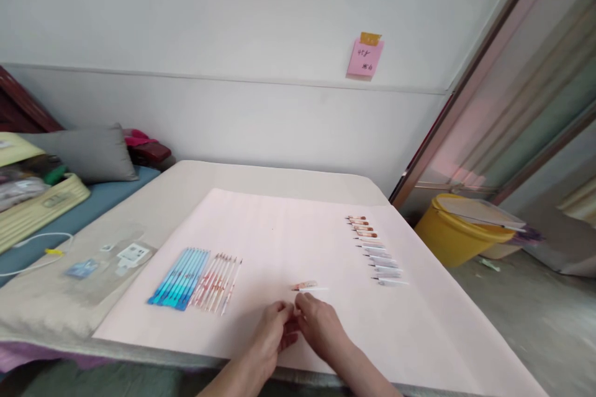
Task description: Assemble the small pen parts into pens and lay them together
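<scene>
My left hand (274, 327) and my right hand (321, 321) meet at the front middle of the table, fingers curled and pinched together at the tips. Whatever they hold, if anything, is hidden or too small to make out. Just beyond my fingertips lie a white pen refill (313, 289) and a short patterned pen part (306, 284), side by side. To the left are a row of blue pens (180, 279) and a row of white pens with reddish patterns (216, 282). Several short pen parts (379, 254) form a column on the right.
A pale pink sheet (284, 229) covers much of the table. Clear plastic packaging (128, 260) lies at the left edge. A yellow bin (447, 232) stands on the floor at right. A pink note (365, 59) is taped to the wall (233, 118) behind.
</scene>
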Motion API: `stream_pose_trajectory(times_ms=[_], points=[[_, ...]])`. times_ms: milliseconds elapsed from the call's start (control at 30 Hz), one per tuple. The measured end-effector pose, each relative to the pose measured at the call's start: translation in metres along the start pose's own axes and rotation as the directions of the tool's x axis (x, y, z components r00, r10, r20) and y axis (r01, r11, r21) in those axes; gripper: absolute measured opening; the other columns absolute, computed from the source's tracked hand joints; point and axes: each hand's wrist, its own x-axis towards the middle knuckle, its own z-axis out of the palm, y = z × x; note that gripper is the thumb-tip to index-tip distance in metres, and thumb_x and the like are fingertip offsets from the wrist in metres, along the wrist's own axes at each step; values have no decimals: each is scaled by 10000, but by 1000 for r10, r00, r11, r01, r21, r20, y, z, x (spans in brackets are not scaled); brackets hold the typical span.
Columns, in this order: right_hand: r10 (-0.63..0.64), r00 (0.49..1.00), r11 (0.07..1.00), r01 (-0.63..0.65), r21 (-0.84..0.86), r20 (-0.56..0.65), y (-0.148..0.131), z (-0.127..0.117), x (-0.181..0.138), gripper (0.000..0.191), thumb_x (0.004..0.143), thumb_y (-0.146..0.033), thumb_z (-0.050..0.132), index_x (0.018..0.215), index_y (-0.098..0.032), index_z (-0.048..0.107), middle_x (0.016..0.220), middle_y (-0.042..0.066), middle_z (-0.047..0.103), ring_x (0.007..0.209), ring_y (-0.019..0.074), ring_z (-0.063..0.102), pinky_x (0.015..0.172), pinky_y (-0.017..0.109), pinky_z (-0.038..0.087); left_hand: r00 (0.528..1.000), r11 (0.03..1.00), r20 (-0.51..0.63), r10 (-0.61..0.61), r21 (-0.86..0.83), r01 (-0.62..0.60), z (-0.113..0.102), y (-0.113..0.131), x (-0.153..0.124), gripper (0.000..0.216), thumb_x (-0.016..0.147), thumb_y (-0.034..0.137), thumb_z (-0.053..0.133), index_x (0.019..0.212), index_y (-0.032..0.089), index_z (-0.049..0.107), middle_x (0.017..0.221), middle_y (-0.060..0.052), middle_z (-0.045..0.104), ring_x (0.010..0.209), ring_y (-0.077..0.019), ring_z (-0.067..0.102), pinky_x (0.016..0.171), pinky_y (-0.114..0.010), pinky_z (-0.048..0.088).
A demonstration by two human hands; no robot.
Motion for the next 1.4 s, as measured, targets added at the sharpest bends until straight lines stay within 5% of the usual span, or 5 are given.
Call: stream_pose_trajectory(times_ms=[133,400,633,833,1400], points=[[-45,999,995,47,83,-27,-1,-4,0,209,887,-292,340,878,-232,540,868,11,620,753,135,600,596,215,361,998,990,-43,43,-132,-48,-2,8,-4,158,696,286,618,713,160,524,613,-6,602,563,-106,586,535,-207,429],[226,974,969,-226,-100,-10,53,-8,20,220,845,-119,337,943,-158,530,948,123,579,842,202,595,613,268,395,983,963,-143,112,-230,-143,-14,35,-1,131,742,254,595,747,129,559,690,-80,660,559,-109,602,491,-187,450],[105,992,991,-99,-94,65,25,9,13,200,810,-104,378,922,-153,536,883,116,628,755,224,624,594,286,373,957,909,-262,128,-354,-219,-25,48,2,96,765,206,567,733,119,540,660,-88,643,548,-110,602,480,-187,467],[34,999,999,-34,-28,21,7,-4,5,131,817,-134,390,853,-194,501,810,39,640,705,165,605,555,247,290,909,861,-383,165,-395,-322,-37,61,11,92,774,178,549,700,132,518,636,-65,619,551,-112,605,474,-189,481],[-7,998,998,11,56,-57,0,-16,-1,114,811,-129,383,778,-197,469,749,9,619,633,130,565,522,260,206,898,871,-380,222,-336,-358,-38,54,17,88,740,205,579,709,130,545,646,-61,626,559,-115,600,498,-204,475]])
